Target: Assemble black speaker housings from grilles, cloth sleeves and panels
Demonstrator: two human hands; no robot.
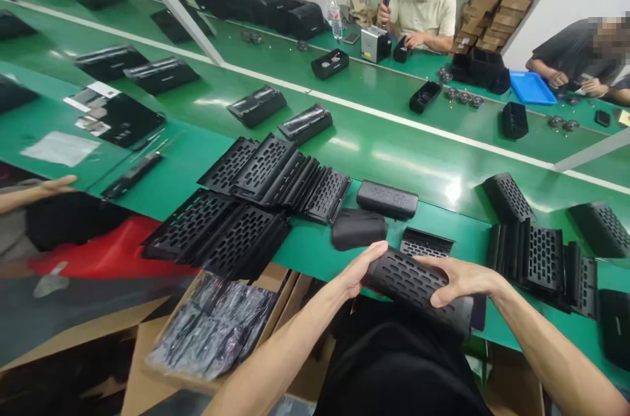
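Note:
My left hand (361,270) grips the left end of a black speaker housing (406,281) with a slotted grille on its upper face. My right hand (460,279) is closed on the same housing near its right end, thumb lying across the slots. It is held tilted over the near edge of the green bench, above my lap. Just beyond it lie a curved slotted grille panel (427,243), a smooth black housing (358,228) and another rounded black housing (387,199). The undersides of my fingers are hidden.
Slotted panels (221,232) are stacked to the left, more panels (545,258) to the right. An open carton (283,311) with plastic-wrapped parts stands below the bench. Across the green conveyor (374,140), several people sit working. At far left a co-worker's hand (54,186) reaches in.

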